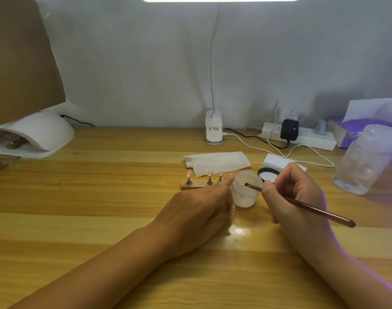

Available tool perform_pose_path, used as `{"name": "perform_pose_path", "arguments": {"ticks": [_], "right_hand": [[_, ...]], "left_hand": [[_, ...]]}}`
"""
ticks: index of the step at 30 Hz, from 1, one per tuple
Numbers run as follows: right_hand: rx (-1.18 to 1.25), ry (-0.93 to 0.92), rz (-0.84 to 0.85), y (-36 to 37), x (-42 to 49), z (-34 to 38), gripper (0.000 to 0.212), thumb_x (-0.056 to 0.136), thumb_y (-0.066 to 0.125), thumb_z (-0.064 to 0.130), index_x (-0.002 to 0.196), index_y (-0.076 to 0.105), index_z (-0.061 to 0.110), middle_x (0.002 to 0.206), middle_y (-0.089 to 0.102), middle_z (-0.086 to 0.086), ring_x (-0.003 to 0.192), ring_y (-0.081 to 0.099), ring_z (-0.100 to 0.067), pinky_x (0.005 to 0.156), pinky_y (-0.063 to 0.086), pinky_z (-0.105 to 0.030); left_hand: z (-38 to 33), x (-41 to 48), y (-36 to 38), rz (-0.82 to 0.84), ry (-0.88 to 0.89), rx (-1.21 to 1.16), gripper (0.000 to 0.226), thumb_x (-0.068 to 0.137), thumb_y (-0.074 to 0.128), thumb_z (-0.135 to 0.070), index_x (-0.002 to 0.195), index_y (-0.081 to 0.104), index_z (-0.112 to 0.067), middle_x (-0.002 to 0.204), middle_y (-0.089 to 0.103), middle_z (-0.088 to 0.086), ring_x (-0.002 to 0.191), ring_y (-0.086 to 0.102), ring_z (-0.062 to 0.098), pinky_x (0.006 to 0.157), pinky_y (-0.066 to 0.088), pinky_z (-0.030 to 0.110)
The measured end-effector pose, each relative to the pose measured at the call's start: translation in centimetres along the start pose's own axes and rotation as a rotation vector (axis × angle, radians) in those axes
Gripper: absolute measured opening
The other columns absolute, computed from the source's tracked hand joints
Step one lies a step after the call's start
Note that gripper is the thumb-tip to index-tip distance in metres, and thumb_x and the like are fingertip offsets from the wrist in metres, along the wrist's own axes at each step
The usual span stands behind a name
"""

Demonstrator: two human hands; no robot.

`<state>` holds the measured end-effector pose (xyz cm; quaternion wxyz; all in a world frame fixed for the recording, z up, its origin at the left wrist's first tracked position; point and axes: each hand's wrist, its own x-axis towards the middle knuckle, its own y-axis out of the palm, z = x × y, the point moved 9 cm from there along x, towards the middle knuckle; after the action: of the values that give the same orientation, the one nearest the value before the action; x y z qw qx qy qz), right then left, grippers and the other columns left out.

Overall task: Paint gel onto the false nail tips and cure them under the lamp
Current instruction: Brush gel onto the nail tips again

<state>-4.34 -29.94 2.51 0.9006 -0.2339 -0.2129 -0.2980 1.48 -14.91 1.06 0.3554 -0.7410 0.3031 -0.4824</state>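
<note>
My left hand (197,210) holds a small open frosted gel jar (246,192) on the wooden table (101,197), fingers wrapped round its left side. My right hand (297,195) pinches a dark red brush (311,207), and the bristle tip sits over the jar's mouth. Just behind the left hand, a small wooden stand (193,185) carries pink false nail tips (210,174) on pegs. The jar's black lid (268,173) lies beyond the jar. At the far left stands the white curing lamp (37,134).
A folded paper sleeve (217,162) and a white block (279,162) lie behind the jar. A clip desk lamp (214,130), a power strip (302,136) with cables, a clear plastic bottle (366,159) and a purple tissue pack (351,132) line the back and right. A cardboard box (19,63) stands far left.
</note>
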Motion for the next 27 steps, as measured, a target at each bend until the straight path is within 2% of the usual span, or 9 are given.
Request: {"name": "perform_pose_path", "arguments": {"ticks": [3,5,9,11,14,21,24,27], "right_hand": [[-0.052,0.001,-0.005,0.08,-0.02,0.00,0.021,0.080,0.067,0.012,0.070,0.049,0.015,0.053,0.052,-0.011,0.050,0.049,-0.030,0.049,0.045,-0.049],[-0.061,0.017,-0.006,0.06,0.00,-0.14,0.019,0.078,0.066,0.016,0.069,0.050,0.015,0.054,0.052,-0.011,0.051,0.049,-0.030,0.050,0.044,-0.049],[-0.077,0.044,-0.017,-0.05,0.08,-0.35,0.020,0.081,0.067,0.021,0.071,0.051,0.015,0.056,0.055,-0.013,0.053,0.052,-0.032,0.052,0.048,-0.051],[-0.093,0.042,-0.018,0.00,0.02,-0.17,0.021,0.082,0.066,0.025,0.071,0.051,0.016,0.057,0.056,-0.012,0.053,0.053,-0.030,0.053,0.049,-0.050],[-0.112,0.038,-0.002,0.16,-0.03,-0.12,0.021,0.084,0.066,0.026,0.072,0.051,0.016,0.056,0.058,-0.011,0.051,0.055,-0.027,0.054,0.051,-0.048],[-0.079,0.018,0.008,0.34,-0.08,-0.32,0.022,0.088,0.066,0.022,0.073,0.050,0.017,0.053,0.060,-0.005,0.042,0.055,-0.011,0.045,0.045,-0.023],[-0.109,-0.006,-0.001,0.34,-0.07,-0.19,0.024,0.087,0.067,0.023,0.071,0.049,0.020,0.053,0.060,-0.003,0.043,0.054,-0.012,0.046,0.044,-0.023],[-0.109,-0.001,-0.004,0.35,-0.10,-0.22,0.023,0.087,0.066,0.025,0.071,0.049,0.020,0.053,0.059,-0.004,0.043,0.054,-0.013,0.048,0.046,-0.028]], "left_hand": [[-0.33,-0.04,-0.27,-0.036,0.026,0.020,0.016,0.097,0.050,-0.029,0.101,0.058,-0.017,0.153,0.042,-0.003,0.120,0.061,0.016,0.076,0.058,0.039],[-0.62,0.00,-0.33,-0.046,0.050,0.023,0.012,0.097,0.054,-0.026,0.108,0.055,-0.020,0.154,0.041,-0.004,0.122,0.061,0.018,0.075,0.059,0.041],[-0.88,0.11,-0.32,-0.052,0.066,0.045,0.019,0.098,0.055,-0.025,0.113,0.044,-0.028,0.152,0.042,-0.005,0.128,0.055,0.020,0.073,0.059,0.041],[-0.91,0.07,-0.20,-0.040,0.073,0.055,0.012,0.099,0.050,-0.029,0.109,0.047,-0.025,0.152,0.040,-0.007,0.131,0.052,0.019,0.071,0.059,0.041],[-0.69,0.00,-0.05,-0.034,0.069,0.072,0.013,0.098,0.048,-0.032,0.103,0.053,-0.020,0.151,0.040,-0.008,0.132,0.051,0.018,0.070,0.059,0.040],[-0.88,0.06,-0.04,-0.037,0.085,0.078,0.015,0.097,0.051,-0.030,0.100,0.056,-0.017,0.146,0.043,-0.005,0.118,0.061,0.019,0.066,0.058,0.040],[-0.87,0.05,-0.07,-0.037,0.083,0.083,0.015,0.097,0.051,-0.030,0.099,0.056,-0.017,0.147,0.043,-0.005,0.122,0.059,0.018,0.066,0.058,0.040],[-0.94,0.06,-0.10,-0.035,0.082,0.086,0.017,0.098,0.049,-0.032,0.099,0.057,-0.017,0.145,0.044,-0.005,0.114,0.063,0.018,0.064,0.057,0.040]]}}
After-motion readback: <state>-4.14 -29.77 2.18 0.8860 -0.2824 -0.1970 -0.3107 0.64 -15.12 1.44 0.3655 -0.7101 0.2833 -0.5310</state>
